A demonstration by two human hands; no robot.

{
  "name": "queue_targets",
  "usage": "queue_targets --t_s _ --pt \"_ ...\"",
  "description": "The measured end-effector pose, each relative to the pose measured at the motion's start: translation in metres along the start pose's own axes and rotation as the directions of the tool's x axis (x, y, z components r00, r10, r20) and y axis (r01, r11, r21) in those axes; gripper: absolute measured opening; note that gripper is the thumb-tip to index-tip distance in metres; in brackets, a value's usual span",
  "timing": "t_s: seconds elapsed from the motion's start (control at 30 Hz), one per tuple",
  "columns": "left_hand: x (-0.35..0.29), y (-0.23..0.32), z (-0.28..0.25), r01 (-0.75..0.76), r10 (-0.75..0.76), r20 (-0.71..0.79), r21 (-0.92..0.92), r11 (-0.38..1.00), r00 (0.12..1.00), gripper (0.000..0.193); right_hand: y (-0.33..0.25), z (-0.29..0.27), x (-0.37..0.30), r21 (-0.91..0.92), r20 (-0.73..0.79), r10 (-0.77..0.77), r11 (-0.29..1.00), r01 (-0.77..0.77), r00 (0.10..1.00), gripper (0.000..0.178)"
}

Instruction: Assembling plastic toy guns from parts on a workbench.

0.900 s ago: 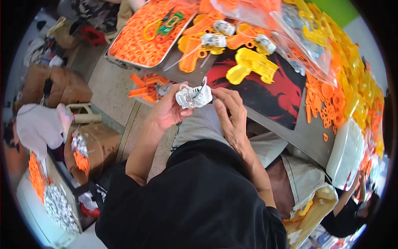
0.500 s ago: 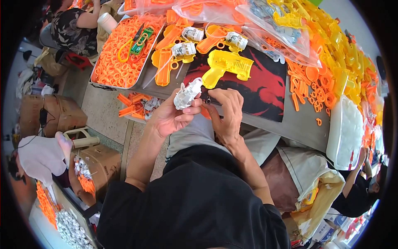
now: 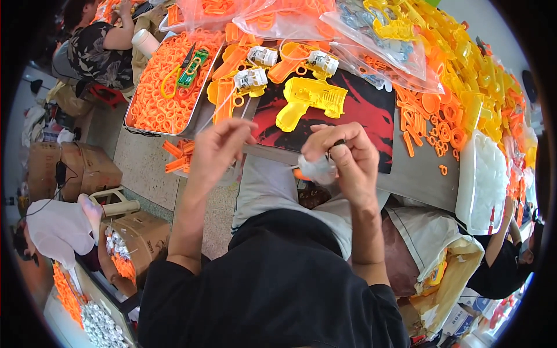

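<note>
My right hand is closed around a whitish, partly see-through plastic mechanism, smeared by motion, over my lap. A small dark thing shows at that hand's thumb and forefinger; its kind is unclear. To the left, my left hand hangs before the table edge, fingers apart and loosely bent, nothing visible in them. Beyond the hands, a yellow toy gun shell lies on the black and red mat. Several orange toy gun halves sit behind, with white mechanisms set in them.
At the left stands a metal tray of orange rings, with scissors and a green tool on top. Loose orange parts, a yellow shell pile and a white bin fill the right. Co-workers sit on both sides.
The white mechanism has passed from my left hand to my right and moved rightward, lower. My left hand has let go and drawn slightly left. My right hand has shifted right.
</note>
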State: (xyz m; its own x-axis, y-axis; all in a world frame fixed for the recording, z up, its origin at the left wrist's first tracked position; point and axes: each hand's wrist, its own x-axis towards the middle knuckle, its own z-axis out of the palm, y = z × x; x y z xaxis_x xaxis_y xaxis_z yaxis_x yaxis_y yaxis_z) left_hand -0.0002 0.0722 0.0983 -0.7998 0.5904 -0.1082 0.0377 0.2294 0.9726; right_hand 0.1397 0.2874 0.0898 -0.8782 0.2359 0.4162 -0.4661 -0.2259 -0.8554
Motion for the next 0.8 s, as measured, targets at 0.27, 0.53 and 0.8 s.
queue_targets --t_s 0.27,0.53,0.8 --pt "0.045 0.087 0.056 -0.827 0.796 0.255 0.029 0.562 0.549 0.039 -0.045 -0.015 0.036 0.174 0.115 0.204 0.959 -0.222 0.972 0.057" --pt "0.060 0.107 0.070 -0.803 0.790 0.345 -0.146 0.578 0.506 0.024 -0.055 -0.032 0.040 0.236 0.122 0.168 0.952 -0.193 0.978 0.040" --pt "0.117 0.069 0.076 -0.710 0.680 0.265 0.022 0.704 0.683 0.027 -0.048 -0.049 0.012 -0.012 -0.303 0.004 1.000 -0.008 0.953 0.011"
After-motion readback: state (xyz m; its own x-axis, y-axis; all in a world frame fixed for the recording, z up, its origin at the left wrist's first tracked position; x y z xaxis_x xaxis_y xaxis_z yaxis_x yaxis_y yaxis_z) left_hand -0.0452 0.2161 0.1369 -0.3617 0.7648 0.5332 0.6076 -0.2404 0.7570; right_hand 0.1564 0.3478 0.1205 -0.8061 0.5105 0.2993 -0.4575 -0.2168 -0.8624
